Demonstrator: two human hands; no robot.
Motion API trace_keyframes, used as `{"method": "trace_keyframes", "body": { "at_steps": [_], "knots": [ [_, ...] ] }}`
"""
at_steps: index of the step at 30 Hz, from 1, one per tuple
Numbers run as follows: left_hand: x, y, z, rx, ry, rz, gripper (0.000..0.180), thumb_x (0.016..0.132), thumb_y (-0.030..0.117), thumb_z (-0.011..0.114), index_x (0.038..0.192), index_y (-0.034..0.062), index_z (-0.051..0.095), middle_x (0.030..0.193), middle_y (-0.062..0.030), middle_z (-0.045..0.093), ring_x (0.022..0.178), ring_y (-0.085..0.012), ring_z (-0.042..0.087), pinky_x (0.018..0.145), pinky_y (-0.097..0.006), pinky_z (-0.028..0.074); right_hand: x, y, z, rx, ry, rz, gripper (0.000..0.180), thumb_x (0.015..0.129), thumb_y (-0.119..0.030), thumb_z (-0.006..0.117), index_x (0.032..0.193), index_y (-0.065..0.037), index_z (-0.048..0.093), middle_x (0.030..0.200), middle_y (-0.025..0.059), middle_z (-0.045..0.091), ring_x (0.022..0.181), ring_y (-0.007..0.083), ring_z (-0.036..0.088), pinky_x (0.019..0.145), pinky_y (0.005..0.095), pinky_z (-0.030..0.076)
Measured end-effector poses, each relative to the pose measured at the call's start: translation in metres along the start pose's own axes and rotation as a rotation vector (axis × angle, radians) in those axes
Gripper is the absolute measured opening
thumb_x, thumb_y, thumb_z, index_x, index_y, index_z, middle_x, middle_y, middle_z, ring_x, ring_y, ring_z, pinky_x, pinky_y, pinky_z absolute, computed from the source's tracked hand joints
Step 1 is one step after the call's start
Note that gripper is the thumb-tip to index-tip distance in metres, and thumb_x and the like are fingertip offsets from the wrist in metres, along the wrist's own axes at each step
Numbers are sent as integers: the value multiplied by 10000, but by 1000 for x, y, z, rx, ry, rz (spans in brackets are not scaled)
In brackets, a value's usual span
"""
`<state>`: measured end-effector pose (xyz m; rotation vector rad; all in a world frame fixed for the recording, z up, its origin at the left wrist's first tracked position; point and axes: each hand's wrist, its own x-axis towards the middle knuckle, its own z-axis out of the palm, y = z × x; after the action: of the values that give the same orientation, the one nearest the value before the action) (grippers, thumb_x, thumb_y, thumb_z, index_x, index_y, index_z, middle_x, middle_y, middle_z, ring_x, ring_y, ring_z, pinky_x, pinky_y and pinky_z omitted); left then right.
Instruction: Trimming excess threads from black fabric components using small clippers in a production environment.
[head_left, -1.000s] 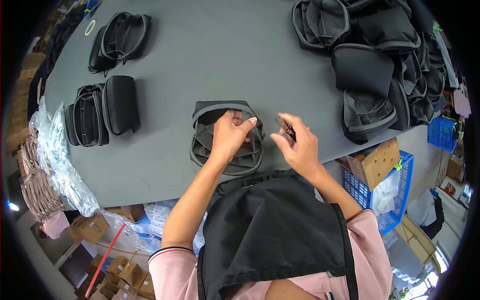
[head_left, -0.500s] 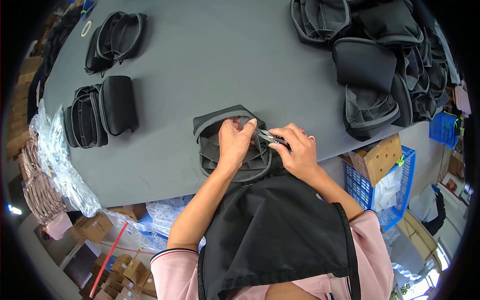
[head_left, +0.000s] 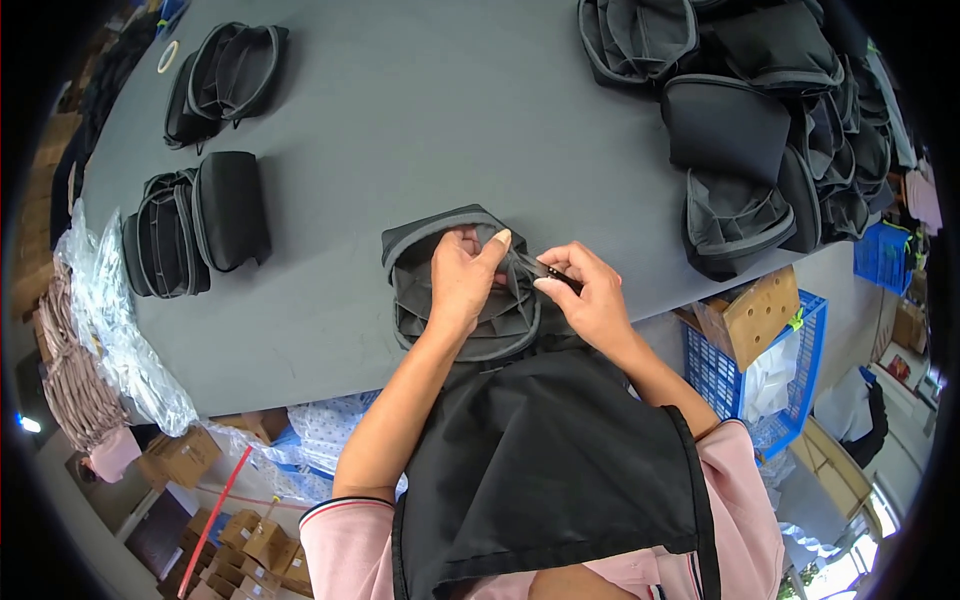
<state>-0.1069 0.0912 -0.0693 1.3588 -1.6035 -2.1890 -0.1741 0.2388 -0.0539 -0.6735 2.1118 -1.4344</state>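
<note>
A black fabric pouch (head_left: 510, 345) with a grey-bound rim lies open on the table in front of me. My left hand (head_left: 462, 285) reaches over its mouth and pinches the binding at the far right of the rim, thumb outside and fingers inside. In my right hand (head_left: 590, 300) is a small pair of thread snips (head_left: 552, 274) with dark handles. Their blades point left at the rim, right beside my left thumb. The blade tips lie against the pouch edge, and whether a thread is between them is too small to tell.
Several similar black pouches (head_left: 725, 128) are heaped at the far right of the grey table (head_left: 430, 110). More pouches (head_left: 232, 212) stand at the left, near clear plastic wrap (head_left: 130, 330). A blue crate (head_left: 812, 370) with a wooden board (head_left: 762, 318) stands off the right table edge.
The snips' blades have closed together and moved slightly left against the pouch rim. My right fingers have tightened round the handles. My left hand keeps its pinch.
</note>
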Motion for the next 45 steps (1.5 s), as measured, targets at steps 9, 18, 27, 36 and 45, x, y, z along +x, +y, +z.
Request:
{"method": "trace_keyframes", "body": {
  "at_steps": [9,18,27,36,45],
  "knots": [
    [-28,15,-14,1234,-169,433,612,684,486,702,942,-59,600,926,-148,565,926,-293,513,802,-390,424,18,24,28,-24,26,94,199,771,-132,679,812,23,562,723,104,572,597,170,526,565,295,433],
    [18,-6,-15,1167,-122,525,115,736,60,545,721,-46,502,728,-246,572,734,-400,579,659,-478,461,46,54,47,188,-68,309,186,800,-143,650,755,20,571,642,42,553,588,100,467,549,272,392],
    [23,15,-20,1013,-316,253,229,759,119,629,782,-54,481,778,-252,584,777,-418,575,667,-457,440,47,54,45,485,-86,343,150,845,-159,628,772,-41,572,603,-69,453,509,12,333,446,207,274],
    [26,-2,-11,1060,-101,496,199,738,106,628,735,-56,511,745,-251,598,724,-434,582,653,-482,454,19,61,30,21,106,108,185,814,-147,636,953,-43,570,808,54,609,723,161,596,656,301,466],
    [35,16,-16,1031,-177,259,226,721,140,633,768,-72,571,693,-220,608,712,-383,607,680,-437,472,25,17,-2,-703,-96,-406,262,745,-128,664,997,-91,603,800,33,571,633,212,560,576,321,430]
  ]
}}
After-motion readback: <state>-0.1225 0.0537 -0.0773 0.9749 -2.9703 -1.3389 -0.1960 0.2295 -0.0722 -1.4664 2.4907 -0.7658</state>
